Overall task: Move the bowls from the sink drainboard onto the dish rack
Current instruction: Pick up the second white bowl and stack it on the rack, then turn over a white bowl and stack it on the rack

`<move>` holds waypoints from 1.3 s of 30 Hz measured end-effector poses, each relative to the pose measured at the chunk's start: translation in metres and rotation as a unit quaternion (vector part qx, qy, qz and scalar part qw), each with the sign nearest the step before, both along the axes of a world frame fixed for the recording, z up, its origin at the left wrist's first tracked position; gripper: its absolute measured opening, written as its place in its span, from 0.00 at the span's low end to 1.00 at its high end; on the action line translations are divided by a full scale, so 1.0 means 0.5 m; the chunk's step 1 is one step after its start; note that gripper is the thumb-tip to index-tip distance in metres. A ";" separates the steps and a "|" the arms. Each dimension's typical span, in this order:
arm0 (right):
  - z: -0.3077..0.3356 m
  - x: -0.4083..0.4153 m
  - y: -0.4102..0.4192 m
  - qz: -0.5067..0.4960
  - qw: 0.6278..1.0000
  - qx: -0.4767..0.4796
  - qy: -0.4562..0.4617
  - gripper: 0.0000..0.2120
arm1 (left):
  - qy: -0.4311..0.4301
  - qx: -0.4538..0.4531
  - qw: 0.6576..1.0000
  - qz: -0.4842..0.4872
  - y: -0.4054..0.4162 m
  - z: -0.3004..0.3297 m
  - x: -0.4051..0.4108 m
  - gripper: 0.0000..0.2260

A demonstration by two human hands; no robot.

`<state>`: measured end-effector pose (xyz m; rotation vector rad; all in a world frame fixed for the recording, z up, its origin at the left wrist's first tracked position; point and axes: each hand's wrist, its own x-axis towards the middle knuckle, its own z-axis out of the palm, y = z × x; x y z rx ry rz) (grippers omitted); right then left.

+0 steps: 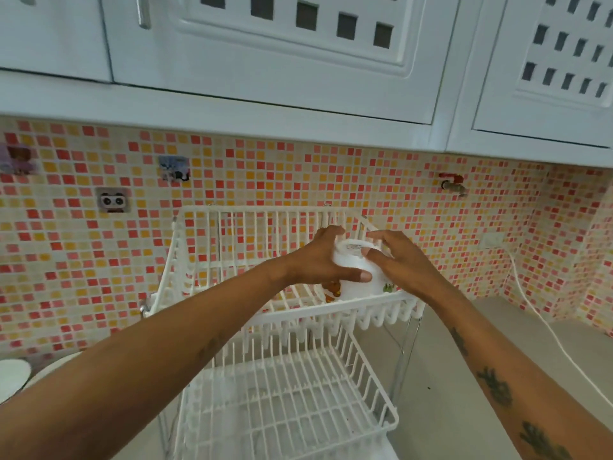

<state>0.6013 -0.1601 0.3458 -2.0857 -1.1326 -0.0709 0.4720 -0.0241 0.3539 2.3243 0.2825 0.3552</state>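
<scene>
A white bowl (356, 280) with small coloured pictures on its side is held upside down over the right part of the upper tier of a white two-tier wire dish rack (232, 237). My left hand (323, 258) grips its left side, thumb across the front. Across from it, my right hand (403, 260) clasps the right side, fingers over the bowl's foot ring. The bowl's rim is at the level of the tier's front rail; whether it rests on the wires is hidden. The lower tier (282, 403) holds nothing.
White dishes (15, 376) show at the lower left edge behind my left forearm. A white cord (544, 323) runs across the grey counter on the right. White wall cabinets (298, 54) hang overhead. A tap (452, 185) juts from the mosaic wall.
</scene>
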 end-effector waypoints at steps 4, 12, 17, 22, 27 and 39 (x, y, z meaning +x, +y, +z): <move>0.037 -0.047 0.011 0.005 0.993 0.094 -0.074 0.17 | -0.053 -0.056 0.996 0.035 0.027 0.063 -0.075 0.39; 0.140 -0.364 0.188 0.227 0.940 0.247 0.059 0.12 | -0.264 -0.203 0.928 0.169 0.154 0.122 -0.381 0.22; 0.114 -0.604 0.313 0.386 0.881 0.229 0.152 0.12 | -0.306 -0.227 0.868 0.317 0.258 0.049 -0.646 0.21; -0.014 -0.796 0.458 0.466 0.850 0.035 0.245 0.16 | -0.304 -0.283 0.765 0.492 0.324 -0.092 -0.899 0.19; -0.257 -0.853 0.612 0.336 0.881 -0.116 0.311 0.23 | -0.223 -0.378 0.669 0.600 0.355 -0.339 -1.035 0.22; -0.558 -0.778 0.658 0.113 0.879 -0.193 0.422 0.19 | -0.230 -0.594 0.532 0.558 0.307 -0.690 -0.835 0.13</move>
